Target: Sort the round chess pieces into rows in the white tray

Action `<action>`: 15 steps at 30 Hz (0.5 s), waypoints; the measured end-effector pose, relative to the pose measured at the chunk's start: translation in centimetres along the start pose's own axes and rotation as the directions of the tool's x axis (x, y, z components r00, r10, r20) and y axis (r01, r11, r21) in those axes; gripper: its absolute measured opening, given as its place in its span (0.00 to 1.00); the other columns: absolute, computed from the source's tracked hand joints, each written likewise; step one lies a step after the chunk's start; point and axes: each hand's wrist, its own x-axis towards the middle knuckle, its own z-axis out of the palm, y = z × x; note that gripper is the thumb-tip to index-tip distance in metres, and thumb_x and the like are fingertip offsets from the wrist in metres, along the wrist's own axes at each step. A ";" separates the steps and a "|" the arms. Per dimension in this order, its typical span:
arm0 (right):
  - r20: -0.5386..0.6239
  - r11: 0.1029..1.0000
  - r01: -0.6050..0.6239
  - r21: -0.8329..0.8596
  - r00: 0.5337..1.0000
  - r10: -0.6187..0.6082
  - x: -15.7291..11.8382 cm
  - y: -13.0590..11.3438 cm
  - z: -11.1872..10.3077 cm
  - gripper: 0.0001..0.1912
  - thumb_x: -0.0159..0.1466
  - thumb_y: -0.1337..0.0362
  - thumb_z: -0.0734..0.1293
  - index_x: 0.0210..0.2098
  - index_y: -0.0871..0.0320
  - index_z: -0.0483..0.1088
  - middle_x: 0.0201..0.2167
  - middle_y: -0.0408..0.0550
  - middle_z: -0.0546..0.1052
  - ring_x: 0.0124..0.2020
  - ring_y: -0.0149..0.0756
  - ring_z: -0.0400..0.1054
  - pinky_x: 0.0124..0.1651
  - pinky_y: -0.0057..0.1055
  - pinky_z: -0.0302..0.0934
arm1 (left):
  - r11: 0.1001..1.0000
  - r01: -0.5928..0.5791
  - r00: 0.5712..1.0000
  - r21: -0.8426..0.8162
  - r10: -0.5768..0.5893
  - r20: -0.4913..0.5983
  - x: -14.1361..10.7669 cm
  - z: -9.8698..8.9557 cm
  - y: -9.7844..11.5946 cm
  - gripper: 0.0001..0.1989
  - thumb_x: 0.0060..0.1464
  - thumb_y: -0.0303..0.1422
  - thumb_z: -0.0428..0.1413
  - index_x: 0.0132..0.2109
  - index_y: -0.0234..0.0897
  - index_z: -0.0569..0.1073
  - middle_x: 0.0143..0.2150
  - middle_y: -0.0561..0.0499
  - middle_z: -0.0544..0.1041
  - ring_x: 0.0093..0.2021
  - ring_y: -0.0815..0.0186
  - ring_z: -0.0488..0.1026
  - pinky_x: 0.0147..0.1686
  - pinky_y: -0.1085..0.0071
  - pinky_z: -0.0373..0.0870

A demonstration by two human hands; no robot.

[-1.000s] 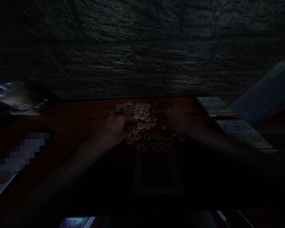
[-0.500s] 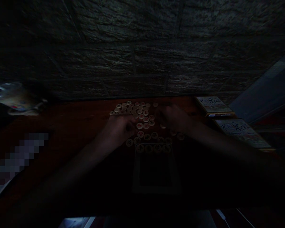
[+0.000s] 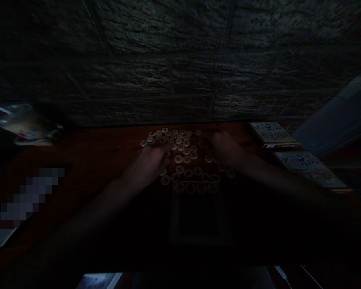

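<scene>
Round Chinese chess pieces (image 3: 186, 151), pale with red or dark characters, lie in a loose cluster on the dark wooden table. At the left side of the cluster is my left hand (image 3: 152, 160), its fingers curled inward and close together over the pieces; anything in the fingers is hidden. My right hand (image 3: 224, 146) reaches in from the right, fingertips low by the pieces and lost in shadow. A shallow rectangular box (image 3: 174, 224) stands nearer to me, with a row of several pieces (image 3: 201, 188) along its far end.
Two flat printed boxes (image 3: 273, 133) lie at the right. A plastic cup (image 3: 25, 124) with a straw stands at the far left, near a blurred-out flat object (image 3: 30, 204). A stone-block wall (image 3: 192, 72) rises behind the table (image 3: 108, 144). The scene is very dim.
My left hand's thumb has come closer to its fingers, and the gap between them has gone. The right hand has barely moved. The whole view has shifted slightly.
</scene>
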 end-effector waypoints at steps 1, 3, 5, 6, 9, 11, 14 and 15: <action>-0.006 1.000 -0.002 0.022 1.000 0.003 0.0 0.0 -0.1 0.15 0.71 0.69 0.59 0.47 0.58 0.77 0.39 0.53 0.83 0.38 0.40 0.77 0.38 0.31 0.63 | 1.000 -0.001 1.000 -0.016 0.001 -0.003 0.1 0.0 0.1 0.15 0.65 0.29 0.49 0.49 0.35 0.79 0.45 0.42 0.83 0.44 0.54 0.81 0.44 0.61 0.75; -0.013 0.998 -0.010 0.059 1.000 0.011 0.1 0.1 -0.2 0.16 0.70 0.70 0.59 0.47 0.58 0.78 0.39 0.52 0.83 0.37 0.39 0.77 0.37 0.30 0.62 | 0.998 -0.005 1.000 -0.056 0.004 -0.013 0.2 0.0 0.2 0.15 0.66 0.29 0.48 0.48 0.35 0.80 0.47 0.42 0.83 0.46 0.53 0.81 0.48 0.58 0.75; -0.014 0.996 -0.022 0.083 1.000 0.023 0.2 0.3 -0.3 0.15 0.69 0.71 0.60 0.45 0.58 0.78 0.39 0.51 0.83 0.36 0.38 0.76 0.35 0.30 0.61 | 0.997 -0.013 0.999 -0.082 0.010 -0.035 0.2 0.1 0.1 0.15 0.65 0.29 0.49 0.48 0.36 0.81 0.48 0.42 0.83 0.48 0.53 0.80 0.51 0.56 0.74; -0.013 0.995 -0.027 0.092 1.000 0.028 0.2 0.3 -0.3 0.15 0.69 0.71 0.60 0.44 0.58 0.79 0.38 0.51 0.83 0.36 0.38 0.76 0.35 0.30 0.61 | 0.996 -0.025 0.999 -0.087 0.021 -0.047 0.3 0.2 0.1 0.15 0.65 0.28 0.50 0.48 0.36 0.81 0.49 0.42 0.82 0.49 0.53 0.80 0.52 0.55 0.74; -0.005 0.993 -0.031 0.112 0.999 0.032 0.2 0.5 -0.2 0.14 0.69 0.70 0.61 0.40 0.59 0.79 0.37 0.51 0.83 0.35 0.37 0.76 0.35 0.29 0.61 | 0.993 -0.068 0.995 -0.092 0.060 -0.083 0.4 0.4 -0.2 0.14 0.64 0.27 0.51 0.46 0.36 0.82 0.52 0.42 0.81 0.52 0.53 0.78 0.54 0.55 0.73; -0.002 0.993 -0.031 0.113 0.999 0.032 0.2 0.6 -0.2 0.13 0.68 0.71 0.62 0.39 0.59 0.80 0.37 0.51 0.83 0.35 0.37 0.76 0.36 0.30 0.62 | 0.992 -0.081 0.993 -0.096 0.072 -0.093 0.6 0.5 -0.5 0.15 0.64 0.26 0.51 0.48 0.35 0.81 0.52 0.42 0.81 0.52 0.54 0.78 0.54 0.57 0.74; -0.010 0.994 -0.039 0.102 0.999 0.040 0.3 0.8 -0.1 0.13 0.68 0.71 0.62 0.39 0.59 0.79 0.37 0.52 0.83 0.36 0.39 0.76 0.37 0.31 0.62 | 0.991 -0.094 0.990 -0.093 0.083 -0.113 0.7 0.6 -0.7 0.16 0.64 0.26 0.51 0.51 0.35 0.80 0.51 0.42 0.81 0.52 0.56 0.78 0.54 0.58 0.75; -0.016 0.994 -0.042 0.098 0.999 0.044 0.3 0.8 -0.1 0.13 0.68 0.70 0.62 0.39 0.59 0.79 0.38 0.52 0.83 0.36 0.39 0.76 0.37 0.31 0.62 | 0.991 -0.097 0.989 -0.091 0.086 -0.118 0.7 0.6 -0.7 0.16 0.64 0.26 0.51 0.52 0.35 0.80 0.51 0.43 0.81 0.52 0.56 0.78 0.54 0.59 0.74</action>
